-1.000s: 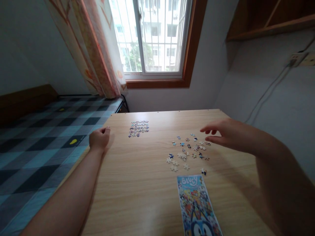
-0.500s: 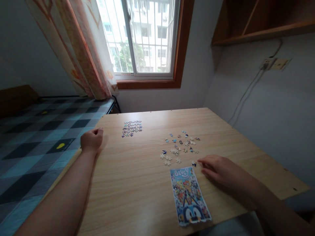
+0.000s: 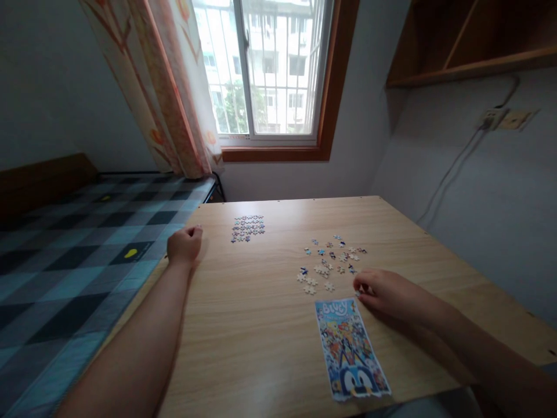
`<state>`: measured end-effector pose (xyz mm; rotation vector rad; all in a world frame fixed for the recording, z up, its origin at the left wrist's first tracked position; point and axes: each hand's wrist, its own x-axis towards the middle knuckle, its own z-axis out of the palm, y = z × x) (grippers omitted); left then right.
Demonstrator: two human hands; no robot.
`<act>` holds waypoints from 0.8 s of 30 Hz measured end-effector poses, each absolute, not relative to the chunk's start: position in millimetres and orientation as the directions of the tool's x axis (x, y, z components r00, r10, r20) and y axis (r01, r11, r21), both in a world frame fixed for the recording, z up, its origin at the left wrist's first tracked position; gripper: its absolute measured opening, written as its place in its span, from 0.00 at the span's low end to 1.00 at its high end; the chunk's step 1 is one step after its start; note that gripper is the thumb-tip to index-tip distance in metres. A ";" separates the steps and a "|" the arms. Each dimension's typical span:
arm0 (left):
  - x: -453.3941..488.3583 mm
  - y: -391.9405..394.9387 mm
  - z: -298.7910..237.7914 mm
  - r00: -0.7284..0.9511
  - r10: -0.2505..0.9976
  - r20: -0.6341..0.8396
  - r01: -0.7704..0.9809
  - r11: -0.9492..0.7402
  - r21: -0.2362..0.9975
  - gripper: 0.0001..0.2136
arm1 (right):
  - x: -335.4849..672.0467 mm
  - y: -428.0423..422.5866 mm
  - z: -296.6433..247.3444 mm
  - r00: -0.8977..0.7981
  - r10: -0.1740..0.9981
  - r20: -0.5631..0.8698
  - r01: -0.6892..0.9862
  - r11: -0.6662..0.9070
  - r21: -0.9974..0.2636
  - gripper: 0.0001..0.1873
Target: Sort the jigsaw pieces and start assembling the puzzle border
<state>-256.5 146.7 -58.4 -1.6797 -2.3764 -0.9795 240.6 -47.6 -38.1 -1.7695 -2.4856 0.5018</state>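
My right hand (image 3: pixel 383 293) is closed in a pinch on a small jigsaw puzzle piece (image 3: pixel 358 294), mostly covered by the fingertips, low over the table. Just beside it lies a picture sheet (image 3: pixel 351 348) with a cartoon dog and the lettering "Bluey". Beyond the sheet are several loose puzzle pieces (image 3: pixel 329 287), some with plain backs up, others showing dark or blue print. At the table's left edge my left hand (image 3: pixel 184 244) rests in a fist, with nothing visible in it. To its right, farther back, puzzle pieces (image 3: pixel 248 227) lie in close rows; the front row is shorter.
The wooden table (image 3: pixel 243 325) reaches toward the window wall. A bed with a checked cover (image 3: pixel 87 255) stands along its left side. On the right, a cable (image 3: pixel 452 168) hangs from a wall socket (image 3: pixel 494 119) below a wooden shelf (image 3: pixel 470 67).
My right fingers have closed over the puzzle piece that lay just beside them. The whole view has shifted, so things appear farther right. My left hand stays in a fist.
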 end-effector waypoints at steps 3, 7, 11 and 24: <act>-257.8 146.7 -60.0 -0.398 0.824 0.403 0.863 0.188 0.469 0.25 | 242.8 -39.0 -33.2 -0.369 0.913 -0.176 0.897 0.300 -0.324 0.06; -258.2 146.1 -59.9 -0.400 0.823 0.403 0.858 0.182 0.480 0.25 | 237.6 -20.3 -12.6 -0.474 0.864 -0.172 0.833 0.376 -0.405 0.06; -257.5 145.1 -59.1 -0.406 0.819 0.406 0.844 0.165 0.511 0.24 | 216.7 16.7 10.8 -0.540 0.842 -0.018 0.756 0.475 -0.450 0.09; -262.7 145.3 -58.8 -0.486 0.790 0.374 0.743 0.148 0.653 0.19 | 46.7 141.4 -26.0 -0.734 0.679 -0.021 0.609 0.644 -0.462 0.14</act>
